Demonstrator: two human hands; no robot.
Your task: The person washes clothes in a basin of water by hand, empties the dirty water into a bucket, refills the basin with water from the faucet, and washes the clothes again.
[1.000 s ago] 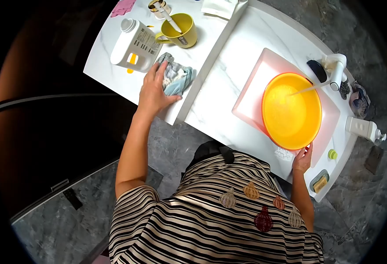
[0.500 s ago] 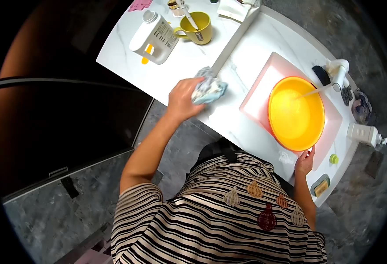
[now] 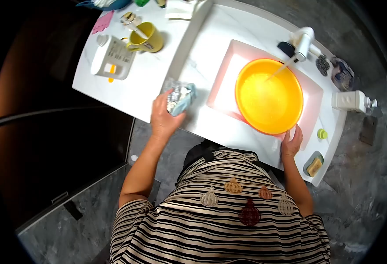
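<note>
Bunched grey and pale blue cloth (image 3: 182, 97) is gripped in my left hand (image 3: 164, 115), at the divider between the raised counter and the sink area. My right hand (image 3: 292, 140) is at the lower rim of a yellow basin (image 3: 269, 97), fingers apart and fingertips near or against its edge. The basin sits in the pink sink (image 3: 221, 83). From the white faucet (image 3: 304, 47) a stream of water runs into the basin, which holds some water.
On the left counter (image 3: 136, 90) stand a white jug (image 3: 113, 57), a yellow mug (image 3: 147, 38) with a white-handled item, and a pink cloth (image 3: 103, 22). Rightward are a pump bottle (image 3: 349, 101), a green cap (image 3: 322, 133) and a soap dish (image 3: 314, 166).
My left hand has closed on the cloth and carried it from the left counter to the divider. My right hand remains by the basin's lower rim. The whole view has shifted.
</note>
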